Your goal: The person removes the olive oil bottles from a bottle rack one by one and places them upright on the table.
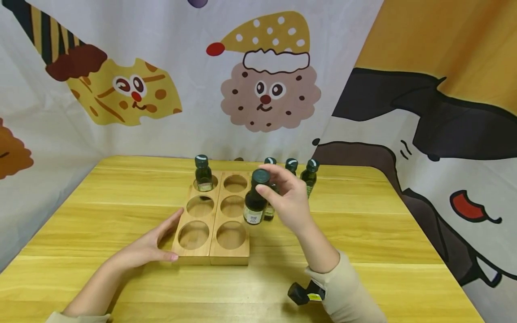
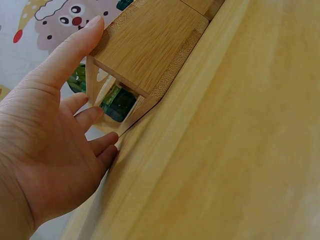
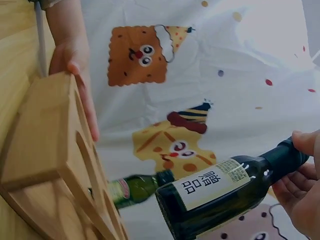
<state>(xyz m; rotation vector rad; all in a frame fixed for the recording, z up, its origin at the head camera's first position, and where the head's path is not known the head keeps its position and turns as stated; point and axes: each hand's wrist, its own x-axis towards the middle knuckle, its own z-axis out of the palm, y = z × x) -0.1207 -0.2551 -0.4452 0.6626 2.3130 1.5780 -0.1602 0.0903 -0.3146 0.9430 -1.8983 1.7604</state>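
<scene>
My right hand (image 1: 288, 197) pinches a small dark green glass bottle (image 1: 254, 204) by its capped neck. The bottle hangs nearly upright beside the right edge of a wooden rack (image 1: 214, 259) with two rows of round holes. Its white label (image 3: 212, 184) shows in the right wrist view. At the rack's left side, my left hand (image 1: 147, 244) rests with thumb and fingers spread along the edge; the left wrist view shows its fingertips (image 2: 111, 137) at the rack's end. Another green bottle (image 1: 203, 174) stands in the far left hole.
Several more green bottles (image 1: 310, 177) stand right of the rack, partly hidden behind my right hand. A black object with a yellow label (image 1: 307, 292) sits by my right sleeve. A printed cloth (image 1: 169, 139) hangs behind the wooden table (image 1: 363, 224).
</scene>
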